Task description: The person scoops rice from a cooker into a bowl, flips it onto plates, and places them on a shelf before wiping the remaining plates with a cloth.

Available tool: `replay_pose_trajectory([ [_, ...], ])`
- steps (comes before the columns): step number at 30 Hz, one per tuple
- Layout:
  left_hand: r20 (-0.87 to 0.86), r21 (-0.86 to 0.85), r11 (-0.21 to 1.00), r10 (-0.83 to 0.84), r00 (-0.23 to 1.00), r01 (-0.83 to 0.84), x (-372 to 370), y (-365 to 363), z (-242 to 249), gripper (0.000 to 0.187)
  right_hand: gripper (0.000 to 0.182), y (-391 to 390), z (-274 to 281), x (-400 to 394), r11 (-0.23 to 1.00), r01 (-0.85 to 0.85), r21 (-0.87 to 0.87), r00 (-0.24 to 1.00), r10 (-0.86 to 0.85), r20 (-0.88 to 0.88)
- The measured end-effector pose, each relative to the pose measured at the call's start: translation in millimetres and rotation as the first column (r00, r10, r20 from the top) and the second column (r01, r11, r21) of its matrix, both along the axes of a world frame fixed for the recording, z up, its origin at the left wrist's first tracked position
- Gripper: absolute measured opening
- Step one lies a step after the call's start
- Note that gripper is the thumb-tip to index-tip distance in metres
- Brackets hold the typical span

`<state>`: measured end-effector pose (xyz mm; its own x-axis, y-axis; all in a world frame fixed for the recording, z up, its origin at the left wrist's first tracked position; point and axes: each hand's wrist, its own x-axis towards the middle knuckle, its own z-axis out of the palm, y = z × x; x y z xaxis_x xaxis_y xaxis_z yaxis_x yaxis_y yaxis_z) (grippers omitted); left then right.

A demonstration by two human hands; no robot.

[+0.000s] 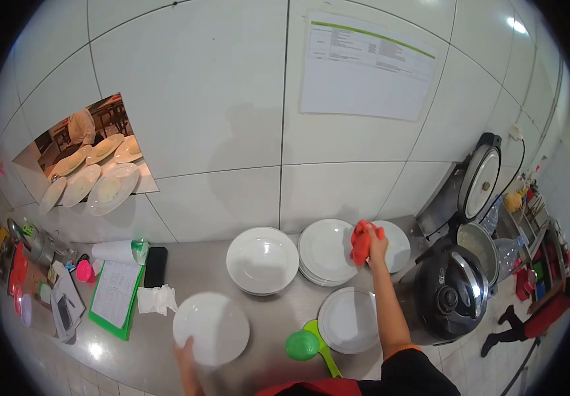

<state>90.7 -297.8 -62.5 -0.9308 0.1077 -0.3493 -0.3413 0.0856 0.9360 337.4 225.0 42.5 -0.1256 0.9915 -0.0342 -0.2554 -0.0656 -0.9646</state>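
Note:
My left hand (pixel 184 356) grips the near left rim of a white plate (pixel 211 327), thumb on top and the other fingers hidden. A bunched red cloth (pixel 363 241) is in my closed right hand (pixel 377 248), over the right side of a stack of white plates (pixel 328 249). Part of a smaller white plate (pixel 394 247) shows behind that hand. To the left of the stack stand deeper white plates (pixel 262 261), one on another. Below my right hand lies another white plate (pixel 349 320), partly covered by my forearm.
A green ladle-like utensil (pixel 303 344) lies at the counter's front. On the right are a black cooker (pixel 447 290) and another with its lid raised (pixel 486 178). A green clipboard (pixel 116 297), tissue (pixel 157 299) and black phone-like object (pixel 156 266) lie left. A person (pixel 552 313) is far right.

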Motion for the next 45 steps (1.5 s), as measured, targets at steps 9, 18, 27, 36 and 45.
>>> replay_pose_trajectory([
  [9,-0.131,-0.116,0.99,0.067,0.989,-0.083,26.9,-53.2,-26.5,0.043,0.04,-29.8,-28.2,-132.4,0.816,-0.245,0.523,0.933,0.051,0.358],
  [18,-0.72,-0.537,0.84,-0.502,0.479,0.074,-15.5,151.9,36.1,0.043,0.052,-116.8,-32.3,-224.0,0.494,-0.786,0.372,0.378,-0.093,0.921],
  [27,-0.658,-0.144,0.965,-0.26,0.706,0.221,-58.6,273.5,5.6,0.033,0.039,-151.3,-44.8,-167.1,0.188,-0.963,0.19,0.219,0.143,0.965],
  [36,-0.613,-0.107,0.985,-0.172,0.771,0.134,-53.3,277.4,11.4,0.029,0.034,-72.3,-60.7,-237.8,0.209,-0.873,0.441,0.441,-0.048,0.896],
  [45,-0.556,-0.015,0.995,-0.087,0.826,0.095,-53.4,282.0,7.3,0.027,0.022,-198.1,-42.4,-160.5,0.615,-0.761,0.207,0.193,-0.09,0.977],
])
